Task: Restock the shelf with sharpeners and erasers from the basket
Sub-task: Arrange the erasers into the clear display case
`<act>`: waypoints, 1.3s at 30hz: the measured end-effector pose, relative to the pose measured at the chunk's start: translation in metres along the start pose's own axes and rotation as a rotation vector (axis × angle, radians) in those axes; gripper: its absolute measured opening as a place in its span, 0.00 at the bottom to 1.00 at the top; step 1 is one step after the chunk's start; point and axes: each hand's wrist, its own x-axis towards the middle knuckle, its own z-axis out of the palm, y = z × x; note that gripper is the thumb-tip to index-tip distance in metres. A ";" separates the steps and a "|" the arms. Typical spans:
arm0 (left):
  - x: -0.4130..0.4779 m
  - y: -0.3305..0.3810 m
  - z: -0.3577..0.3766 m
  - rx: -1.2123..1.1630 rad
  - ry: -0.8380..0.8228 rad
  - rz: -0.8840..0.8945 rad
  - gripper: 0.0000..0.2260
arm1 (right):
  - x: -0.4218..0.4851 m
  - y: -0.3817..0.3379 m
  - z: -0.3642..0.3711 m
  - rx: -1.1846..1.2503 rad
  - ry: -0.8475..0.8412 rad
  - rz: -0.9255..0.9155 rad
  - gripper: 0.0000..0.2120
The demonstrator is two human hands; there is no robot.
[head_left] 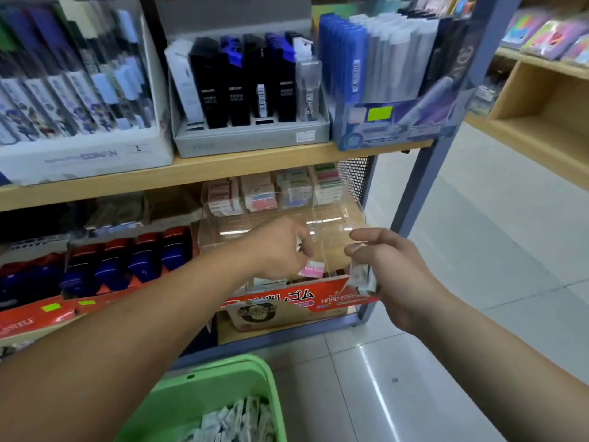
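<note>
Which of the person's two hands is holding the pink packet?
The left hand, at the clear bin: its pink packet shows below the fingers, whereas the right hand pinches a greyish-white packet.

Green basket (223, 366) holds white, seemingly wrapped erasers (237, 421).

Shelf board (223, 167): looked like wood laminate, matt and smooth.
Shelf post (424, 186): was painted metal with a dull sheen.
Side panel (353, 177): was perforated metal, dark and matt.
Divided bin (331, 221): was clear acrylic, glossy, and caught glare.
Display box (287, 301): was printed cardboard.
Basket (220, 374): was smooth green plastic.
Floor tiles (478, 250): were polished and reflective.
Pink eraser (310, 269): had a matt, paper-like sleeve.
Wrapped packet (361, 277): was in shiny film.
</note>
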 end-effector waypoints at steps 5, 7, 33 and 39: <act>0.012 0.009 0.011 0.118 -0.025 -0.020 0.07 | 0.000 0.005 -0.006 -0.060 0.060 -0.103 0.07; 0.014 0.010 0.013 0.200 -0.085 -0.034 0.09 | -0.002 0.006 -0.006 -0.062 0.066 -0.124 0.07; -0.065 -0.041 -0.027 -0.778 0.118 -0.080 0.08 | -0.005 0.008 0.071 -0.037 -0.190 -0.034 0.16; -0.081 -0.079 -0.060 -0.578 0.253 -0.145 0.08 | 0.004 0.012 0.101 -0.019 -0.218 0.017 0.08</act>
